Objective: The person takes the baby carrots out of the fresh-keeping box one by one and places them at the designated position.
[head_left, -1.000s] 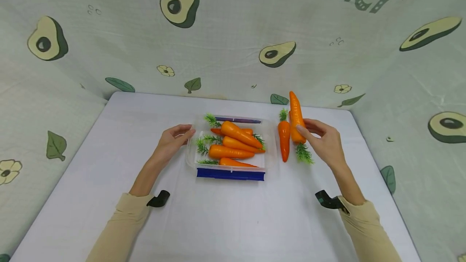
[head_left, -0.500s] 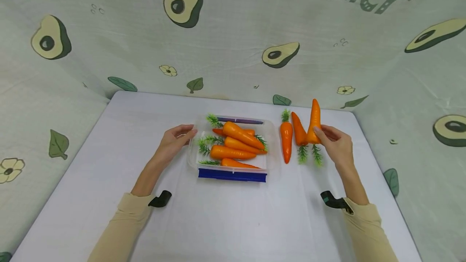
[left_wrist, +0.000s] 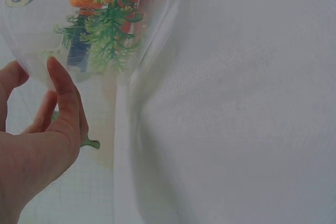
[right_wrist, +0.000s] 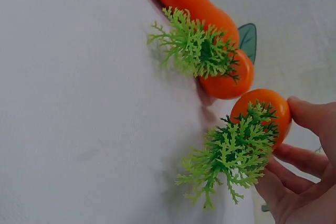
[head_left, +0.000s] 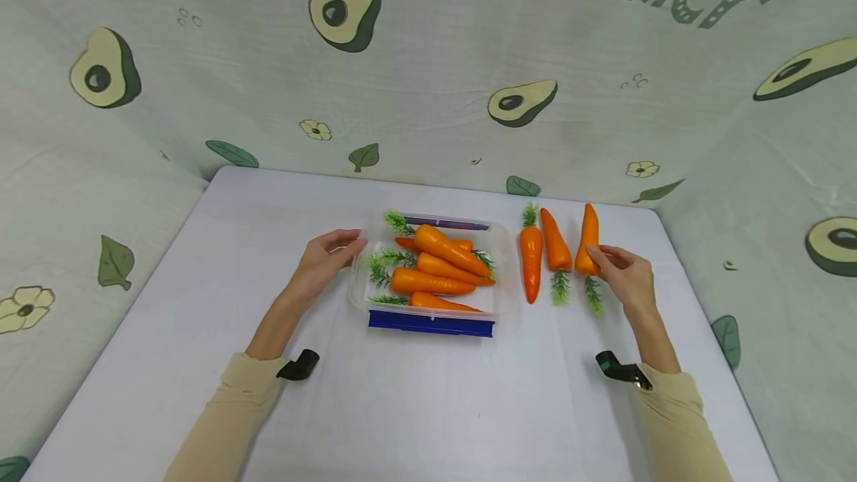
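My right hand (head_left: pixel 626 274) pinches an orange artificial carrot (head_left: pixel 589 240) near its thick end, with the green top toward me. In the right wrist view this carrot (right_wrist: pixel 265 111) hangs close over the white cloth, its leafy top spread below. Two more carrots lie left of it: one (head_left: pixel 556 240) with its leaves toward me, the other (head_left: pixel 531 262) with its leaves away. My left hand (head_left: pixel 326 262) holds the left rim of a clear plastic container (head_left: pixel 505 259) with blue side flaps, thumb and fingertips at its edge. Several carrots (head_left: pixel 431 281) are piled inside.
A white cloth-covered table (head_left: pixel 415 407) runs back to a curtain (head_left: pixel 415 58) printed with avocados and leaves. Its back edge lies just behind the carrots. Each wrist wears a black camera mount, seen as the left mount (head_left: pixel 299 365) and the right mount (head_left: pixel 619 370).
My right hand has moved right with its carrot, away from the carrot now in the middle of the row, and lowered it toward the table. The left hand stays at the container.
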Demonstrator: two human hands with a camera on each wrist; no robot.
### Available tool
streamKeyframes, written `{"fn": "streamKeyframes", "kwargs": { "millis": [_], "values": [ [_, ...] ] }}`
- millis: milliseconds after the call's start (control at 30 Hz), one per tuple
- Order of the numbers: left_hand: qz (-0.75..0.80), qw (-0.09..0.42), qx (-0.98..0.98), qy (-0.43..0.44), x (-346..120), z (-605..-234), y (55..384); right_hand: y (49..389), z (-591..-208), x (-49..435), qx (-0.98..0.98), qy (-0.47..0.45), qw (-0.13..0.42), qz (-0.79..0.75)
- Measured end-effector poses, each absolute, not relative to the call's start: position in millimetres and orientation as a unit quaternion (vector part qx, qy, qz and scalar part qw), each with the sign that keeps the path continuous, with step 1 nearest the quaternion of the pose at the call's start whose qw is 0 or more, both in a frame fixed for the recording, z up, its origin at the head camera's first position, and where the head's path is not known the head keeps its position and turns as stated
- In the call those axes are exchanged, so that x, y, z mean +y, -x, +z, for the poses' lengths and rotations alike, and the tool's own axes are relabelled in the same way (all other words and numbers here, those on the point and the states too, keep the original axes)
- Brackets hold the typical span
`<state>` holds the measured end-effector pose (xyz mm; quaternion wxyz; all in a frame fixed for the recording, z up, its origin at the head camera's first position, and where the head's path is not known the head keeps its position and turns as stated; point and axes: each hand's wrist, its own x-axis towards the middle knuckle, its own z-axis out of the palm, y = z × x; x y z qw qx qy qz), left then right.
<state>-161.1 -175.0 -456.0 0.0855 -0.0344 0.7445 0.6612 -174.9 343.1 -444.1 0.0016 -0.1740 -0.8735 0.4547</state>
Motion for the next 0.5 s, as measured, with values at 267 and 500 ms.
{"fn": "streamKeyframes", "kwargs": {
  "millis": [267,500],
  "values": [
    [0.666,0.085,0.740,0.035,-174.0,-455.4,161.5,175.9,-450.9,346.7,-0.903,0.170,-0.016,0.394],
    [0.665,0.086,0.741,0.036,-174.9,-454.3,160.1,177.5,-454.8,347.2,-0.917,0.153,-0.013,0.368]
  ]
}}
